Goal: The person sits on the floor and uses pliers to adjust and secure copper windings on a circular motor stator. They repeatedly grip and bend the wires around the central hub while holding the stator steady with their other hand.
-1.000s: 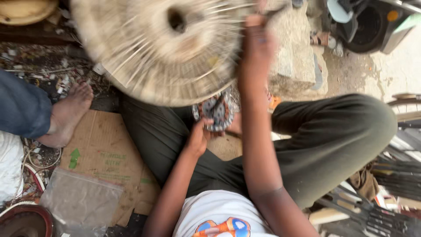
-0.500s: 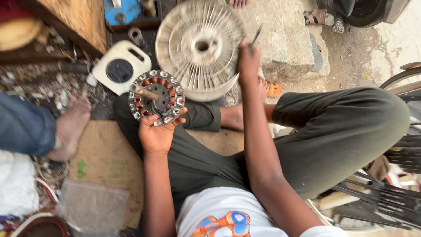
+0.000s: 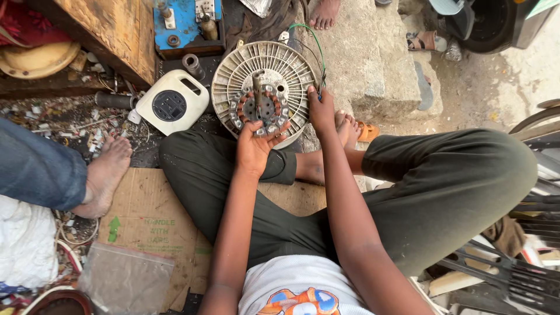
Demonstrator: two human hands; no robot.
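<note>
A round, cream slotted fan motor housing (image 3: 291, 64) lies flat on the ground in front of my crossed legs. Inside it sits a ring-shaped stator (image 3: 259, 108) with copper windings and a shaft standing up from its middle. My left hand (image 3: 255, 144) grips the near edge of the stator. My right hand (image 3: 321, 109) rests on the housing's right rim, pinching thin green and black wires (image 3: 312, 41) that arc over the housing.
A white cord reel (image 3: 172, 104) lies left of the housing. Another person's bare foot (image 3: 105, 175) and jeans leg come in from the left, on cardboard (image 3: 151, 221). A concrete block (image 3: 373, 58) is at the back, a blue device (image 3: 186, 23) on wood, plastic chairs at right.
The left hand has carried the stator from beside the housing into its middle. The right hand dropped from the housing's upper edge to its right rim. The view has settled.
</note>
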